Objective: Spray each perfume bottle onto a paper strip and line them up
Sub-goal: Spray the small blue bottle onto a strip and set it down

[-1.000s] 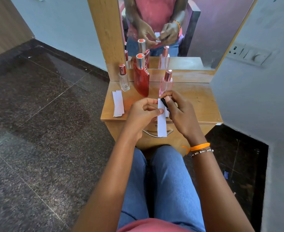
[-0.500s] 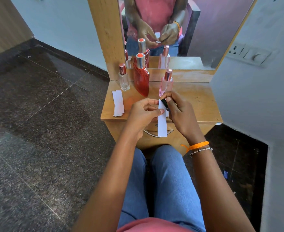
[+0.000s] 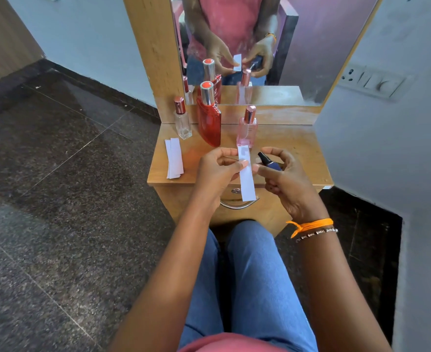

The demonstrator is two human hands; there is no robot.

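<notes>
White paper strip [image 3: 246, 174] hangs upright between the two hands, just in front of the pink bottle [image 3: 247, 129], which serves here as the landmark. The left hand [image 3: 215, 171] pinches the strip near its upper part, fingers and thumb closed on the paper. The right hand [image 3: 283, 174], on the other side of the strip, is curled around a small dark blue bottle [image 3: 269, 162] whose black nozzle tilts up toward the strip, close to the paper but apart from it.

To the left of the pink bottle stands a tall red bottle [image 3: 209, 120], and further left a small clear bottle [image 3: 182, 120]. Left again, lying flat on the wooden surface [image 3: 298, 148], is a small stack of spare strips [image 3: 174, 158]. All three standing bottles carry their caps.

Risks, as I judge them: the nozzle seems angled slightly past the top of the strip, so a spray could miss the paper and land on the pink bottle or the mirror [image 3: 311, 47] behind it. The strip is limp and held at one point only, so a burst could fold it away. The hands work very near the pink bottle; a careless knuckle could tip it.
</notes>
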